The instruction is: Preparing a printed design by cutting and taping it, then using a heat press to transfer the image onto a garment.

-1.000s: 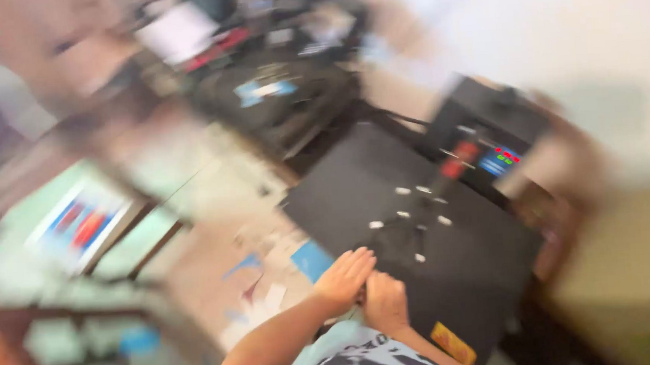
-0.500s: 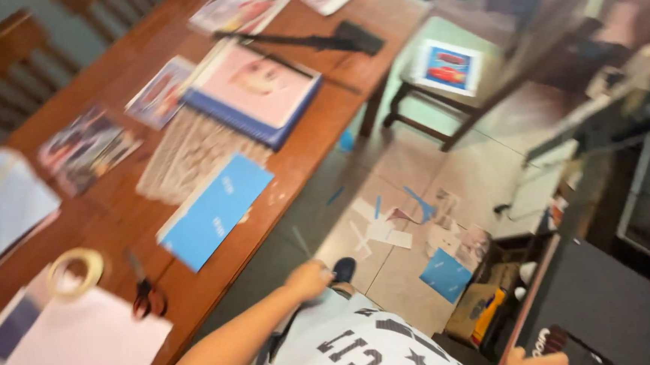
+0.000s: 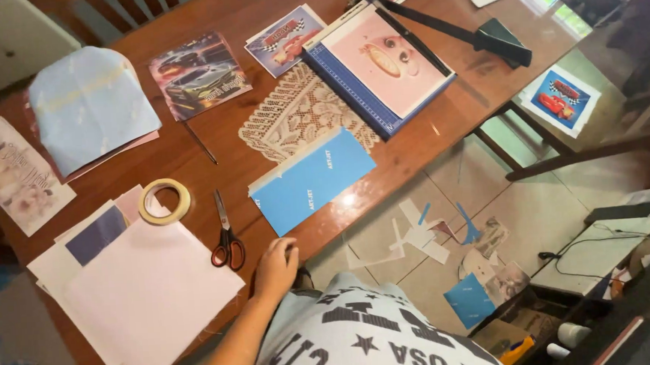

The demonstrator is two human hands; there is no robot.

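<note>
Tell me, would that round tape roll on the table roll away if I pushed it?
Probably not: the cream-coloured ring of tape lies flat on white paper sheets, so it would likely slide. It looks thin and hollow, so probably light. Stood on edge, it might roll.

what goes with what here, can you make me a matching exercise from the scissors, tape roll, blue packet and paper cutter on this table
Things:
1. scissors
2. tape roll
3. blue packet
4. paper cutter

Places:
A. under a pink picture sheet
B. on the stack of white sheets
C. just left of the left hand, handles nearest the table edge
D. partly over the lace doily

Pairs: 1-C, 2-B, 3-D, 4-A
</note>
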